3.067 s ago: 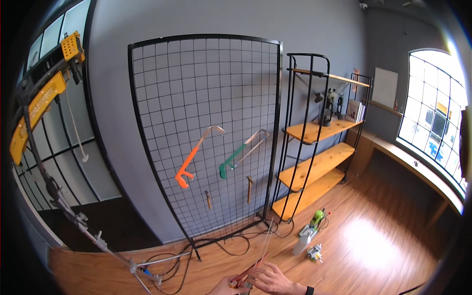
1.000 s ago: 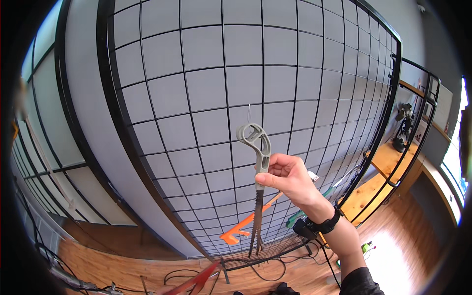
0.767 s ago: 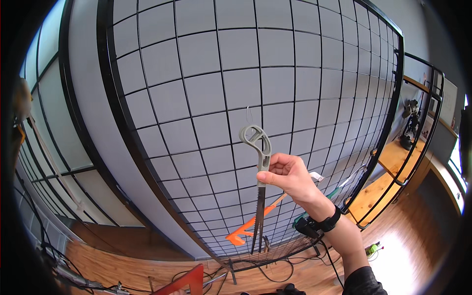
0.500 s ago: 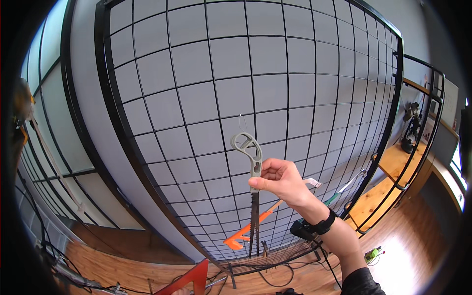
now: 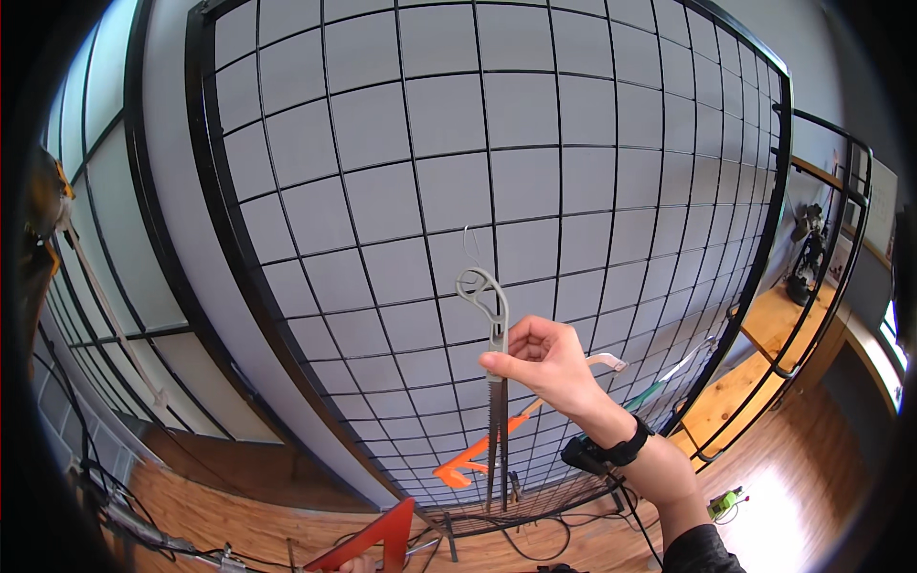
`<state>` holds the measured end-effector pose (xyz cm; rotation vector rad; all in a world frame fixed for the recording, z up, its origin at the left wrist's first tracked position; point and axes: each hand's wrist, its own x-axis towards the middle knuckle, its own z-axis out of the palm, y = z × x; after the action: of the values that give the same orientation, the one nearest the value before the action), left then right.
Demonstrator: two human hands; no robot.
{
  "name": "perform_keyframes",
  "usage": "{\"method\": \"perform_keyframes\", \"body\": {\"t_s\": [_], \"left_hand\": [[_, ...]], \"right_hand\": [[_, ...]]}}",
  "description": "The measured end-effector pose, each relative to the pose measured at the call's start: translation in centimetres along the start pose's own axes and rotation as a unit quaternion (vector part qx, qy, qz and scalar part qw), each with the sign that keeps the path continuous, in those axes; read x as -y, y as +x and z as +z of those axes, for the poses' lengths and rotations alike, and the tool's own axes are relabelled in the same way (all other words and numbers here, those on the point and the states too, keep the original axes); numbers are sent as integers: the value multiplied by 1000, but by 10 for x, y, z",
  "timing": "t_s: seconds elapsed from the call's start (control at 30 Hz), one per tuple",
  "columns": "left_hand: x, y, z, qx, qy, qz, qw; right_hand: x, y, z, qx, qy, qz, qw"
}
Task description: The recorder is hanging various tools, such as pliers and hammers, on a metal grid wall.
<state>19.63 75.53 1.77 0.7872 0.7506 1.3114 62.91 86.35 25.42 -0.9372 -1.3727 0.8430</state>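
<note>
- Your right hand (image 5: 546, 361) is closed in a pinch, thumb and fingers gripping the lower handle of the grey-handled saw (image 5: 499, 329).
- The saw stands nearly vertical before the black wire grid (image 5: 205, 134), its handle loop toward 11 o'clock of that hand, two dark blades pointing to 6.
- At 11 o'clock, just above the loop, you have a thin wire hook (image 5: 468, 239); whether they touch, you cannot tell.
- Your left hand (image 5: 359, 565), at 7 to 8 o'clock and mostly cut off by the lower edge, has its fingers wrapped on a red triangular handle (image 5: 384, 537).
- At 7 o'clock, behind the blades, is an orange saw (image 5: 468, 460); near 4, a green saw (image 5: 654, 390).
- Your black wristband (image 5: 630, 445) sits at 4 to 5.
- Farther out, wooden shelves (image 5: 778, 320) stand around 3, and a bright green tool (image 5: 724, 503) lies on the floor (image 5: 688, 525) at 4.
</note>
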Motion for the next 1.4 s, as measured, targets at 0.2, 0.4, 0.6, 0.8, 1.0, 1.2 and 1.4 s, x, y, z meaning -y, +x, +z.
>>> {"method": "perform_keyframes", "body": {"t_s": [0.2,0.4,0.6,0.8,1.0,1.2,1.4], "left_hand": [[-2,1,9,-15,7,3,1000],[-4,5,20,-20,15,2,1000],[-6,8,29,-33,19,6,999],[-4,5,34,-57,18,9,998],[-2,-2,43,-74,15,6,997],[1,-5,46,-87,11,3,996],[4,-14,48,-110,0,-3,994]], "right_hand": [[-10,-14,-3,-1,47,-11,999],[-21,-6,-6,-4,95,-3,995],[-24,-2,-1,-19,21,-8,1000],[-9,-9,3,-135,-184,-114,967],[19,7,0,-172,-272,-296,899],[53,23,15,-136,-324,-333,875],[55,34,19,-109,-382,-322,860]]}}
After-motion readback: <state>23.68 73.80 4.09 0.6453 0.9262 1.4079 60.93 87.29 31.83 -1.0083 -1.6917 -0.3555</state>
